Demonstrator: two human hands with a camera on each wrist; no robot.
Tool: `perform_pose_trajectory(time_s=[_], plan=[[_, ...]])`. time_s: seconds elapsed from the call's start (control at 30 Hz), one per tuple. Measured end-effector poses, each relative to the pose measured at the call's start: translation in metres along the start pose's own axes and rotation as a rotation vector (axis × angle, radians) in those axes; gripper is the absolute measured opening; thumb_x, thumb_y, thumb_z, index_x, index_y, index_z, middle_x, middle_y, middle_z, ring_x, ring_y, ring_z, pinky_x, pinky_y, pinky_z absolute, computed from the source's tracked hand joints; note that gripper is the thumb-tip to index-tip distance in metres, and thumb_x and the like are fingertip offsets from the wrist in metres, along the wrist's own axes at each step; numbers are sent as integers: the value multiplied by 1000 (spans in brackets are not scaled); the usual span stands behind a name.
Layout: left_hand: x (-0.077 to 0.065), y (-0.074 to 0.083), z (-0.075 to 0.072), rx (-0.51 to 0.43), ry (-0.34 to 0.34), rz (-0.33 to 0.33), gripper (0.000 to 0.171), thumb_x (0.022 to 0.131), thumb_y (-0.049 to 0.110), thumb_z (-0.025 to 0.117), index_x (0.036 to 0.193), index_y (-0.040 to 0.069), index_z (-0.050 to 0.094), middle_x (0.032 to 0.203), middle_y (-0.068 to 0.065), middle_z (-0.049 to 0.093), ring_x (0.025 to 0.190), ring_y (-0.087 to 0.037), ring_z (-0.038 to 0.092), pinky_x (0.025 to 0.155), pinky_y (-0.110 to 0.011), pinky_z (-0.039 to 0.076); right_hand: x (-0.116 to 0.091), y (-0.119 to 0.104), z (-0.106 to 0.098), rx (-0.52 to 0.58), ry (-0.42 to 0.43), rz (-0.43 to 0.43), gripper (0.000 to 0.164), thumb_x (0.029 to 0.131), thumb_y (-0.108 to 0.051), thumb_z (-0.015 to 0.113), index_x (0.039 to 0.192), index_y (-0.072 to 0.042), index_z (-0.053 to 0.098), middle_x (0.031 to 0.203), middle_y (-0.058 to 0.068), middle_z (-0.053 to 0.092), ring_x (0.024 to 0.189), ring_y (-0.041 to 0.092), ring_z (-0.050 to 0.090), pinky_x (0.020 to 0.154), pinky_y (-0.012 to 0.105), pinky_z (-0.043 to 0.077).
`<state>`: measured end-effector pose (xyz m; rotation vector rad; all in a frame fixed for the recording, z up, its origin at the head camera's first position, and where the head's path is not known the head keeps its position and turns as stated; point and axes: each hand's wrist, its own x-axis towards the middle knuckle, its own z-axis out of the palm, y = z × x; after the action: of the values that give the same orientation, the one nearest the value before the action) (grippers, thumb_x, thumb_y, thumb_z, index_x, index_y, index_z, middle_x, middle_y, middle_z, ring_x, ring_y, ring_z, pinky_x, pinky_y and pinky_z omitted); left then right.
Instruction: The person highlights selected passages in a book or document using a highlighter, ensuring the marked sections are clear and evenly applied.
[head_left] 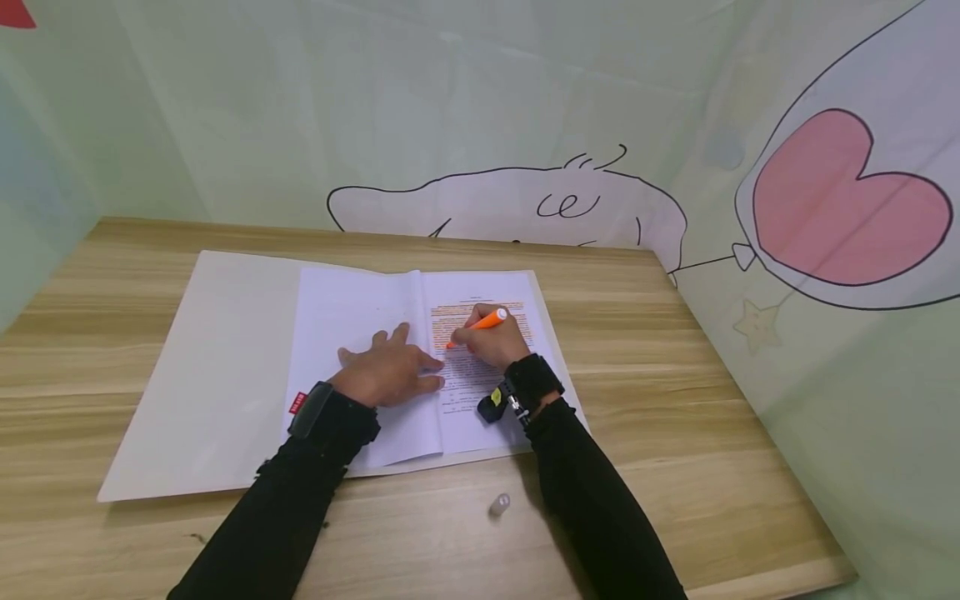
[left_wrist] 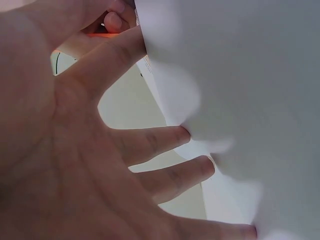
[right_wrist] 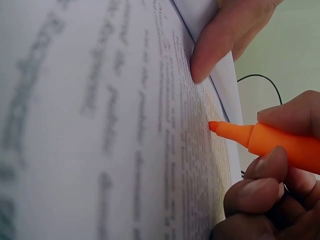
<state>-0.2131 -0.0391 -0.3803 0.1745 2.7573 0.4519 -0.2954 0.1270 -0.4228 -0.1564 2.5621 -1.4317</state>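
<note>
An orange highlighter (head_left: 486, 320) is gripped in my right hand (head_left: 497, 340), its tip right at the printed text on the right-hand page (head_left: 487, 392). Orange marking covers the upper lines of that page. In the right wrist view, the highlighter's barrel (right_wrist: 280, 145) lies between thumb and fingers. My left hand (head_left: 390, 368) rests on the blank left-hand page (head_left: 352, 304) with fingers spread and straight, two of them reaching over the fold. Seen from the left wrist, the fingertips (left_wrist: 205, 167) press on the white paper (left_wrist: 250, 100).
The pages lie in an open white folder (head_left: 202, 358) on the wooden table (head_left: 630, 333). A small greyish cap (head_left: 499, 504) lies near the table's front. A red label (head_left: 297, 402) shows at the left page's edge. A printed curtain (head_left: 480, 100) stands behind.
</note>
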Motion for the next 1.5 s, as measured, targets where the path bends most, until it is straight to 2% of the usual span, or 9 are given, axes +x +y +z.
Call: perform_pose_trajectory(time_s=[0.2, 0.43, 0.63, 0.97, 1.33, 1.5], plan=[[-1, 0, 0, 11, 6, 3, 41, 92, 40, 68, 132, 28, 67, 158, -24, 28, 131, -48, 38, 100, -87, 19, 1, 1, -4, -10, 17, -3, 27, 83, -13, 75, 66, -13, 53, 56, 1, 54, 50, 15, 49, 43, 24, 32], [-1, 1, 0, 12, 0, 0, 41, 93, 40, 68, 132, 27, 67, 158, -25, 27, 131, -48, 38, 99, -87, 19, 2, 3, -6, -9, 5, 1, 27, 84, -14, 74, 68, -13, 53, 58, 1, 54, 51, 15, 49, 43, 24, 33], [0, 1, 0, 18, -7, 1, 40, 93, 40, 67, 131, 27, 67, 157, -26, 28, 130, -48, 38, 97, -88, 20, 1, 3, -8, -50, 32, 13, 25, 83, -14, 74, 68, -13, 54, 58, 0, 53, 51, 15, 49, 44, 24, 34], [0, 2, -1, 16, -15, -8, 39, 94, 40, 66, 131, 28, 67, 157, -26, 26, 132, -48, 37, 97, -88, 20, 2, 2, -9, -32, 27, 37, 26, 83, -14, 74, 67, -13, 54, 58, 1, 51, 52, 16, 48, 44, 25, 32], [2, 2, 0, 0, -10, -10, 39, 95, 40, 65, 132, 27, 67, 158, -26, 24, 133, -49, 34, 97, -89, 19, 4, 5, -9, -33, 47, -12, 28, 82, -14, 74, 65, -13, 52, 59, 0, 49, 56, 18, 48, 47, 26, 31], [4, 3, 1, -3, -8, -13, 40, 94, 41, 65, 131, 27, 67, 158, -27, 23, 133, -49, 34, 97, -89, 18, 5, 7, -12, -32, 45, -19, 26, 82, -14, 75, 66, -13, 54, 60, 1, 53, 56, 17, 50, 46, 25, 34]])
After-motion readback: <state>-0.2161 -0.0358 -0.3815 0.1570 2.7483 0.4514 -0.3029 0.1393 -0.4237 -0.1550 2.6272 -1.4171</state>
